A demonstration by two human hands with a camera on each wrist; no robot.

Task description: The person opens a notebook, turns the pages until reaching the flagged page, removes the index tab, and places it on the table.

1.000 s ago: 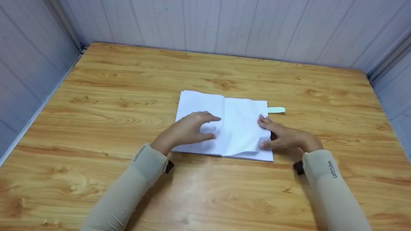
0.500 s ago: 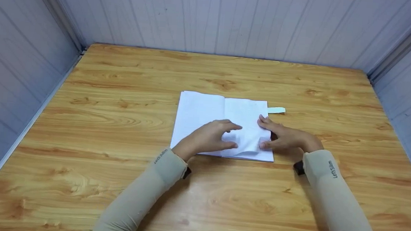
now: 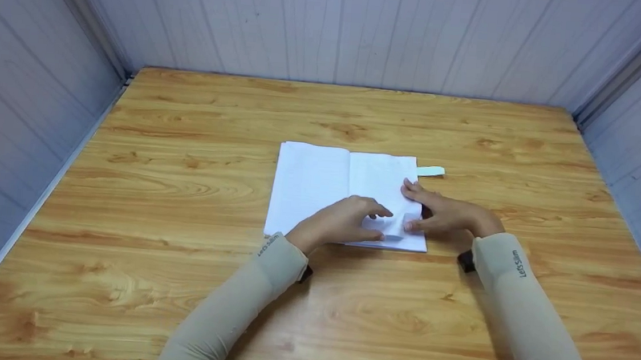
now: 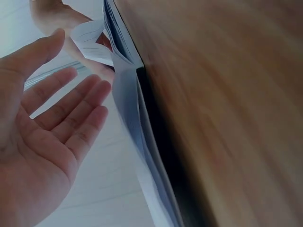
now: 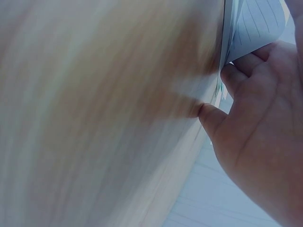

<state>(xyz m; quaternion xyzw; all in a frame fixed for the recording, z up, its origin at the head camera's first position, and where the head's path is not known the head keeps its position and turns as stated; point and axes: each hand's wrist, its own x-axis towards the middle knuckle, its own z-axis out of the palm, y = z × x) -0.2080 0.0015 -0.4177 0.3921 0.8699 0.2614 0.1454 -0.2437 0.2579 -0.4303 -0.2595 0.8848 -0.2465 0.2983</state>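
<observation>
I'm looking at a close-fitting beige left sleeve (image 3: pixel 239 299) and a matching right sleeve (image 3: pixel 527 316), both wrinkling towards their near ends. Dark lettering (image 3: pixel 519 264) is running across each cuff (image 3: pixel 492 253), reading "Let'sSlim" on the right, and a small black block (image 3: pixel 466 261) is jutting from beneath each.

Lined white notebook (image 3: pixel 312 173), laid open on the wooden table (image 3: pixel 116 301). Has a right-side page (image 3: pixel 396 230) curled up near its lower corner, with the right hand (image 3: pixel 446 213) touching the outer edge and the left hand (image 3: pixel 346 219) above the lower part. Shows a pale tab (image 3: pixel 431 171) sticking out beyond the right edge, near the top.
</observation>
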